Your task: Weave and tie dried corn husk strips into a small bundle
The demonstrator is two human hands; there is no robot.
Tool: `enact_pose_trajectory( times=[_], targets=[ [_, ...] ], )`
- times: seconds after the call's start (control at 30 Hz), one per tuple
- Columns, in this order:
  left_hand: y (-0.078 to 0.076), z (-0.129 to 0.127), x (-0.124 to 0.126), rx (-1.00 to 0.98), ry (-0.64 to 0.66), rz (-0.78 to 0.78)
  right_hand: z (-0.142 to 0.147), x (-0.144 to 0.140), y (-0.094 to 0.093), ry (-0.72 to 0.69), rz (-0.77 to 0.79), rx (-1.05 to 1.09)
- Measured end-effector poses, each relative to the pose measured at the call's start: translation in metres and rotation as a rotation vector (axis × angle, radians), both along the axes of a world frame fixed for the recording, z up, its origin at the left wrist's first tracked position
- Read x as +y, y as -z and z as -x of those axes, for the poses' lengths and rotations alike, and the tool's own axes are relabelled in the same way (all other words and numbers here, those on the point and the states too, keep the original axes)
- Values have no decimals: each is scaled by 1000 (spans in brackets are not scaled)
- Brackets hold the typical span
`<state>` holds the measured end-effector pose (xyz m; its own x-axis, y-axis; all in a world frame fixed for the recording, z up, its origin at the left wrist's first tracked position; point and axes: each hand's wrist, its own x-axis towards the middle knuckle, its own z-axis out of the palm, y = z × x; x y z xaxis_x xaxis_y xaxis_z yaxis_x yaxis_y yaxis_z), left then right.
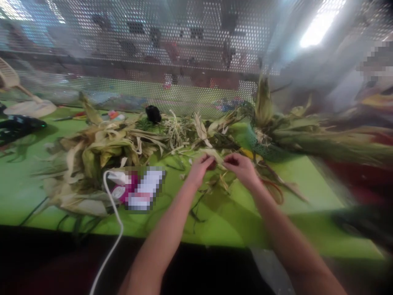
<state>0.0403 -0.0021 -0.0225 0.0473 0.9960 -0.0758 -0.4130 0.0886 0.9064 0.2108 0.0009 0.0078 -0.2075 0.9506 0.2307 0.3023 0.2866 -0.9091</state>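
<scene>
Between my two hands stretches a pale piece of corn husk (216, 155), held above the green table. My left hand (202, 164) pinches its left part, fingers closed. On the other side my right hand (239, 164) grips the right edge between thumb and fingers. Small husk scraps (222, 182) lie on the table just below the hands. Behind them is a spread of dried husks and pale fibres (175, 129). A large heap of dry corn husks (104, 151) sits to the left. Blur hides fine detail at the fingertips.
A phone (145, 188) lies beside a magenta pack (127, 190) with a white cable (118, 229). A black object (153, 114) stands behind. At right, a green basket (265, 149) bears husks. A perforated metal screen (172, 41) backs the table; a person is at far right.
</scene>
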Motion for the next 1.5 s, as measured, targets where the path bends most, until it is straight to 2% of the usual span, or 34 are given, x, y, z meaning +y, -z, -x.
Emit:
enact_pose_trajectory(
  times=[0.1,0.2,0.3,0.4,0.57,0.73,0.83,1.13,1.33,1.5],
  targets=[
    [0,-1,-2,115,-30,28,0,-6,-1,162,-261,-165],
    [-3,-1,-6,179,9,3,0,-11,-3,224,-507,-394],
    [-7,-3,-10,166,86,-28,2,-13,-2,146,-655,-539],
    [-5,-3,-9,135,72,-9,5,-14,1,30,-707,-579],
    [4,-2,-4,28,26,42,7,-12,2,-21,-630,-520],
    [7,-3,-3,-20,23,69,6,-7,3,-63,-452,-236],
    [6,-3,-4,-27,19,67,5,-2,6,-46,-370,-146],
    [3,-4,-5,-20,38,62,4,4,14,-46,-272,-87],
    [1,-4,-7,-24,72,82,7,1,15,30,-109,-37],
    [3,-4,-6,-55,95,81,7,0,15,50,-171,-79]
  ],
)
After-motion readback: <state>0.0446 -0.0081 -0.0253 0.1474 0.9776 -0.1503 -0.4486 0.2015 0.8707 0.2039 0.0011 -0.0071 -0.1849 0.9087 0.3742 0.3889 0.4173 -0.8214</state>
